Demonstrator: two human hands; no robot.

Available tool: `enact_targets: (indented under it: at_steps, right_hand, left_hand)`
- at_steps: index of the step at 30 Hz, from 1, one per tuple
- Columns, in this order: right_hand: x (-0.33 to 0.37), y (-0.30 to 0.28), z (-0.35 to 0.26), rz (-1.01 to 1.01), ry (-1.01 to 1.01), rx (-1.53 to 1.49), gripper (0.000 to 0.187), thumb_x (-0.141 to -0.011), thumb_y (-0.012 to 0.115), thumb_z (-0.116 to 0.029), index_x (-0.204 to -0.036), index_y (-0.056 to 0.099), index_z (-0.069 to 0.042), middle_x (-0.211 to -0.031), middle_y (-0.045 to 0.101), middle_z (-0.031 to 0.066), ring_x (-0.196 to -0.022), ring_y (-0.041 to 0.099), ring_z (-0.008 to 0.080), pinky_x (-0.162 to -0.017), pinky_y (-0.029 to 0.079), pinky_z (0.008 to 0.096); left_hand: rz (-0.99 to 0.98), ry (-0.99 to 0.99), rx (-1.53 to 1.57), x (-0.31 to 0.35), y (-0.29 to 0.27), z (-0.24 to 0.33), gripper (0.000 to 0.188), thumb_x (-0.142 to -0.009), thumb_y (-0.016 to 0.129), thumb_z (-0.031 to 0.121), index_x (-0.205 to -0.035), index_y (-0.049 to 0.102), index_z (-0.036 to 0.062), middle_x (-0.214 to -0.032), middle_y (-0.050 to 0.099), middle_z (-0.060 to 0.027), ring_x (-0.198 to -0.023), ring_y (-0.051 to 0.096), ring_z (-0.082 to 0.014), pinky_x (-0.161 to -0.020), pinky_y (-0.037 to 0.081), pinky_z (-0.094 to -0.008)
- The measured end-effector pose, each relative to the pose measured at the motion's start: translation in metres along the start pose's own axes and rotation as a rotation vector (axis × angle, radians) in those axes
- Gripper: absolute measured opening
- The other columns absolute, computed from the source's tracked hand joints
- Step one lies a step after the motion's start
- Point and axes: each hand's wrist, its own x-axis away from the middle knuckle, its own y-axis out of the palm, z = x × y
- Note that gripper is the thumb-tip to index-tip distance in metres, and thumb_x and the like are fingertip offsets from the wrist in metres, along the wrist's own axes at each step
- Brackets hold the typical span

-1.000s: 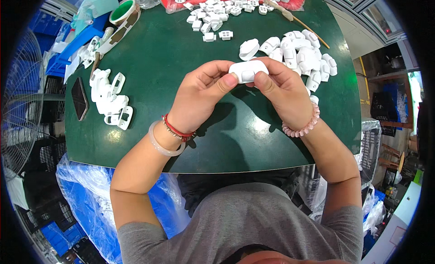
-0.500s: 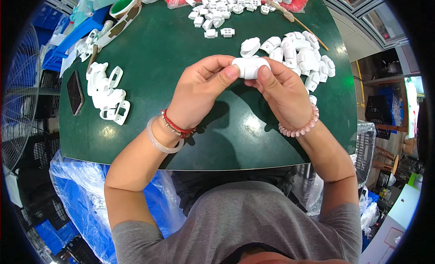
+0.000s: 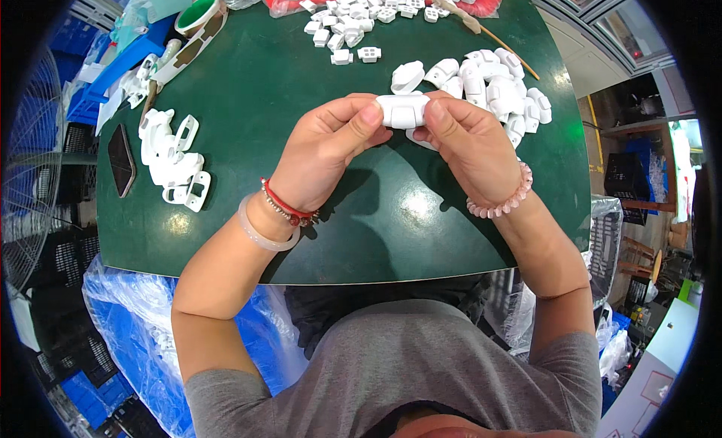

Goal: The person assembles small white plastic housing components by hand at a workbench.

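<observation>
A small white plastic housing (image 3: 403,111) with rounded ends is held above the green table between both hands. My left hand (image 3: 325,141) pinches its left end with thumb and fingers. On the other end, my right hand (image 3: 468,141) closes the same way, the thumb pressed near the edge. Just beyond my right hand lies a pile of similar white housings (image 3: 505,95). Farther off, toward the far edge, are many smaller white blocks (image 3: 350,28) with square openings. The undersides of the held part are hidden by my fingers.
White ring-shaped parts (image 3: 171,156) lie on the left of the green table (image 3: 248,84), next to a dark phone (image 3: 121,159). A tape roll (image 3: 199,13) and a blue rack (image 3: 113,69) stand at the far left. A wooden stick (image 3: 511,50) lies at the far right.
The housing has turned a little between my fingers, showing more of its ridged face. Both hands keep hold of it. The whole view has shifted slightly.
</observation>
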Motion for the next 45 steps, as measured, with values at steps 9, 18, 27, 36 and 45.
enact_targets:
  at_steps: [9, 18, 27, 36, 45]
  right_hand:
    - [0.0, -0.001, -0.001, -0.001, -0.117, 0.183, 0.025, -0.087, 0.055, -0.022, -0.089, 0.06, 0.002, -0.082, 0.055, -0.0002, -0.072, 0.048, 0.0067, -0.065, 0.039, 0.0217]
    - [-0.016, -0.083, -0.048, 0.29, -0.337, 0.984, 0.026, -0.082, 0.052, -0.027, -0.082, 0.059, -0.001, -0.079, 0.055, 0.0086, -0.078, 0.053, 0.0222, -0.069, 0.041, 0.0326]
    - [-0.026, -0.07, -0.039, 0.193, -0.652, 1.184, 0.009, -0.074, 0.061, -0.01, -0.081, 0.059, -0.006, -0.085, 0.058, 0.009, -0.083, 0.054, 0.0265, -0.076, 0.042, 0.0341]
    - [-0.078, 0.003, -0.018, -0.08, -0.522, 1.563, 0.024, -0.075, 0.06, -0.013, -0.096, 0.054, -0.006, -0.093, 0.06, 0.0106, -0.088, 0.056, 0.0285, -0.076, 0.043, 0.0397]
    - [-0.103, 0.01, -0.006, -0.122, -0.29, 1.628, 0.014, -0.074, 0.058, -0.011, -0.087, 0.053, -0.006, -0.089, 0.059, 0.0127, -0.085, 0.056, 0.0294, -0.073, 0.044, 0.0411]
  left_hand:
    - [-0.002, 0.072, 0.024, 0.0, 0.002, -0.003, 0.028, -0.09, 0.05, 0.021, -0.106, 0.054, -0.0013, -0.102, 0.054, -0.0061, -0.091, 0.054, -0.0125, -0.086, 0.043, -0.0282]
    - [0.326, 0.382, -0.342, -0.009, 0.006, 0.002, 0.02, -0.09, 0.049, 0.02, -0.103, 0.047, 0.0039, -0.09, 0.052, -0.0043, -0.072, 0.05, -0.009, -0.081, 0.046, -0.0318]
    - [0.439, 0.525, -0.084, 0.042, -0.017, 0.122, 0.018, -0.088, 0.05, 0.012, -0.105, 0.049, 0.0052, -0.092, 0.058, -0.0054, -0.073, 0.056, -0.0149, -0.077, 0.048, -0.0353]
    - [0.754, -0.381, -1.802, 0.081, -0.178, 0.159, 0.038, -0.08, 0.057, 0.033, -0.101, 0.06, 0.0021, -0.099, 0.062, -0.0153, -0.09, 0.059, -0.0302, -0.079, 0.045, -0.0355]
    - [0.516, -0.358, -1.735, 0.056, -0.207, 0.143, 0.029, -0.075, 0.062, 0.027, -0.092, 0.063, 0.0038, -0.097, 0.06, -0.0175, -0.089, 0.058, -0.031, -0.079, 0.045, -0.0393]
